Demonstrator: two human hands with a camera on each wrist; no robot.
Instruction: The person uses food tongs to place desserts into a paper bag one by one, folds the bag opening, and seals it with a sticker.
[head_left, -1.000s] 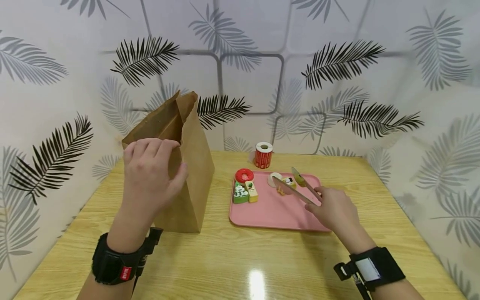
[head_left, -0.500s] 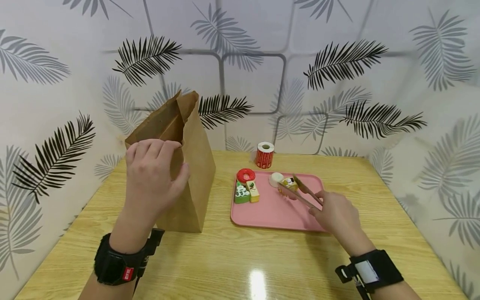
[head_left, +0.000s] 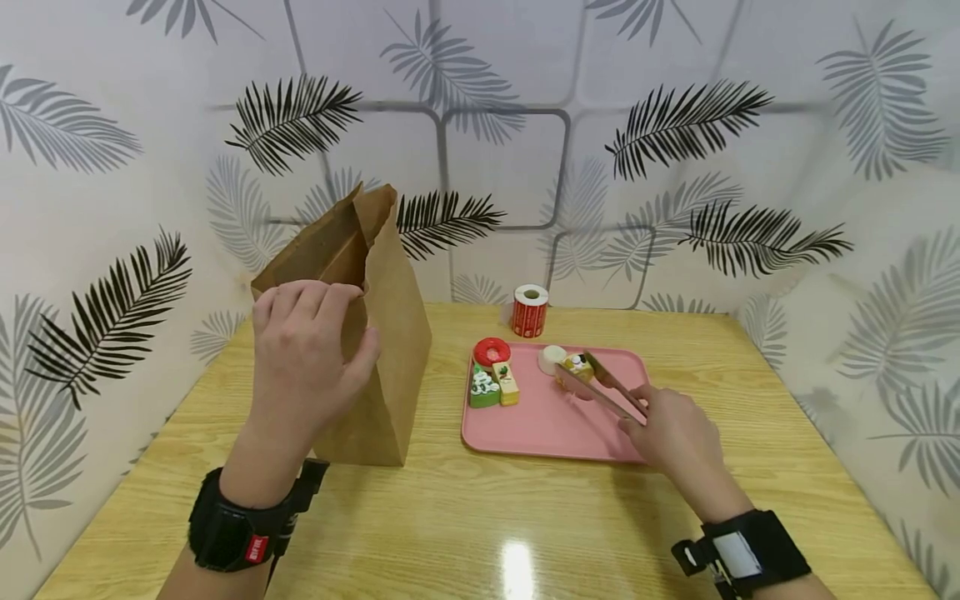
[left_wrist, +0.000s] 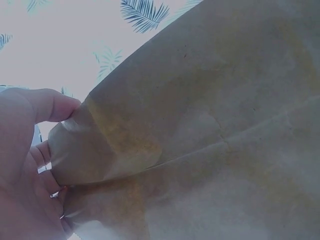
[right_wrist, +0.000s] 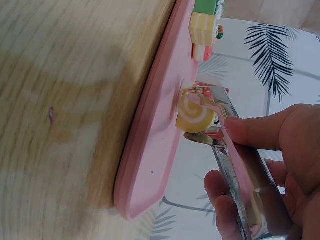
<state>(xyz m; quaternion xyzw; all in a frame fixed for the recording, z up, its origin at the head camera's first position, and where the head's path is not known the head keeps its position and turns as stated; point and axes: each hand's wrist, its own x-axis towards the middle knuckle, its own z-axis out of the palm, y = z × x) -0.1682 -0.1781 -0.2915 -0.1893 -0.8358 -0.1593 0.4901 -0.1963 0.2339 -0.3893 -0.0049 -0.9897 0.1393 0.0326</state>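
Observation:
My left hand (head_left: 303, 342) grips the near upper edge of a brown paper bag (head_left: 401, 350) standing with its mouth spread. In the left wrist view the thumb lies on one side of the paper (left_wrist: 200, 110) and the fingers on the other. My right hand (head_left: 675, 429) holds metal tongs (right_wrist: 240, 175), their arms on either side of a yellow swirl cake roll (right_wrist: 192, 112) with a topping. That roll rests on a pink tray (head_left: 540, 433). Beside it lies a round whitish piece (head_left: 552, 359). Whether both tong tips touch the roll is hard to tell.
On the tray's left are a red donut (head_left: 492, 352), a green cake slice (head_left: 483, 390) and a yellow cake piece (head_left: 507, 383). Behind the tray stands a red-and-white label roll (head_left: 529, 311). A patterned wall covering (head_left: 495, 75) borders the wooden table (head_left: 420, 525).
The tongs' arms have come closer together around the cake roll, mostly in the first half second. My left hand stays on the bag's edge.

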